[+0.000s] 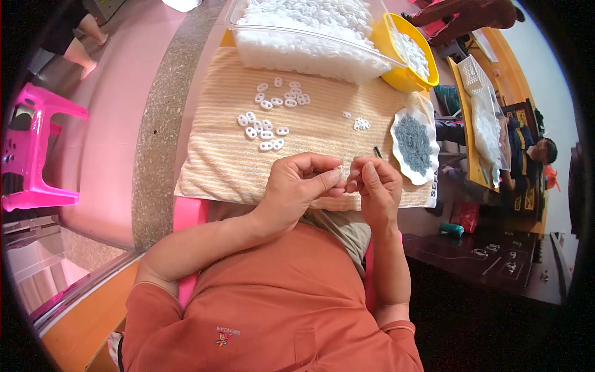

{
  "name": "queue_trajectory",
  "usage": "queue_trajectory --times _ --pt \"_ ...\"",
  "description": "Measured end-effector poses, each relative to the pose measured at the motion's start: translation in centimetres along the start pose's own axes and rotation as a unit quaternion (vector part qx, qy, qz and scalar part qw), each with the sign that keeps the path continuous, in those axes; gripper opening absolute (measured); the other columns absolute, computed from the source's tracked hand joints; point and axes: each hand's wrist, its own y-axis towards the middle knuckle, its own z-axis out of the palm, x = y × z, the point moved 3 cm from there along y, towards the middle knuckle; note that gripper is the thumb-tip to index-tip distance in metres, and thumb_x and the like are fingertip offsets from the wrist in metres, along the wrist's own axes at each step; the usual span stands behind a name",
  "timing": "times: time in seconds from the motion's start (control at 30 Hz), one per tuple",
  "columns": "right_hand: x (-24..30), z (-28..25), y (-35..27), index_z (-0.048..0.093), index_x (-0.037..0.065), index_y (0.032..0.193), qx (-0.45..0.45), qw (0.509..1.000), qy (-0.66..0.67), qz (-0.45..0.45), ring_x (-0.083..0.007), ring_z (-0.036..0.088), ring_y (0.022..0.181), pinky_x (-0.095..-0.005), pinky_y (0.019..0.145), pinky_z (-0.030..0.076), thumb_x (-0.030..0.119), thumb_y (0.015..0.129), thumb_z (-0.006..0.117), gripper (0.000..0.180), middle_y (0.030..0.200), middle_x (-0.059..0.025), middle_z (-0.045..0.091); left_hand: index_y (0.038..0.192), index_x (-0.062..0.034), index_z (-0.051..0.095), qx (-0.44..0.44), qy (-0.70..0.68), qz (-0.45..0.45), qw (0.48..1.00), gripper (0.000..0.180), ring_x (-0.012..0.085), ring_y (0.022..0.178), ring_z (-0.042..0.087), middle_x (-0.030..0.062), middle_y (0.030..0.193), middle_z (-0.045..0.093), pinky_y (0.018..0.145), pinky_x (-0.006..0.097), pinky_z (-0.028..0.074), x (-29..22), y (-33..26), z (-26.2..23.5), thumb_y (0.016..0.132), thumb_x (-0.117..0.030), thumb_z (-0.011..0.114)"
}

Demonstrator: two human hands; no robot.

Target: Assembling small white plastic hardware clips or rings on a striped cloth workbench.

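Hand L [307, 178], hand R [379, 186] pinched, any held pc unclear, tub [297, 53] cut off

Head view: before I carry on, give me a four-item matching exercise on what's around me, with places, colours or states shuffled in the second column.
Things
1. Left hand
2. Two-holed pieces
3. Round tub
4. Shallow dish

Places, colours or states
A. Yellow, to the right of the clear bin
B. White with a wavy rim, holding dark grey material
C. Fingertips drawn together; anything tiny between them is too small to make out
D. White, scattered on the striped cloth

Pairs: 1-C, 2-D, 3-A, 4-B
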Motion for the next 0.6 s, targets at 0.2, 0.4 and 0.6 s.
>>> queue_trajectory --times 0.2,0.4,0.6 --pt "1.0 1.5 2.5 0.063 -0.002 0.099 -0.004 1.000 0.018 -0.003 -0.0101 0.059 0.068 -0.0230 0.061 0.049 0.016 0.096 0.056 0.019 0.083 -0.0048 0.062 0.109 0.0022 0.061 -0.023 0.015 0.069 0.997 0.020 0.0156 0.082 0.067 0.0101 0.093 0.067 0.077 0.029 0.057 -0.9 -0.4 0.2 0.089 -0.003 0.062" --pt "-0.1 4.6 6.5 0.066 -0.002 0.096 0.116 0.949 -0.268 -0.120 -0.0121 0.059 0.069 -0.0266 0.062 0.047 0.006 0.085 0.064 0.013 0.080 -0.0065 0.064 0.109 0.0011 0.062 -0.012 0.006 0.082 0.997 0.020 0.0155 0.084 0.067 0.0096 0.095 0.068 0.077 0.029 0.058 -1.2 -1.3 0.6 0.089 -0.001 0.062" --pt "-1.2 7.9 9.1 0.067 0.006 0.092 0.158 0.814 -0.518 -0.210 -0.0311 0.064 0.080 -0.0370 0.067 0.051 0.006 0.079 0.065 0.013 0.091 -0.0123 0.064 0.108 0.0010 0.063 -0.011 0.005 0.067 0.998 0.020 0.0152 0.085 0.067 0.0094 0.095 0.068 0.078 0.030 0.058 -1.2 -1.2 0.5 0.089 -0.001 0.063"
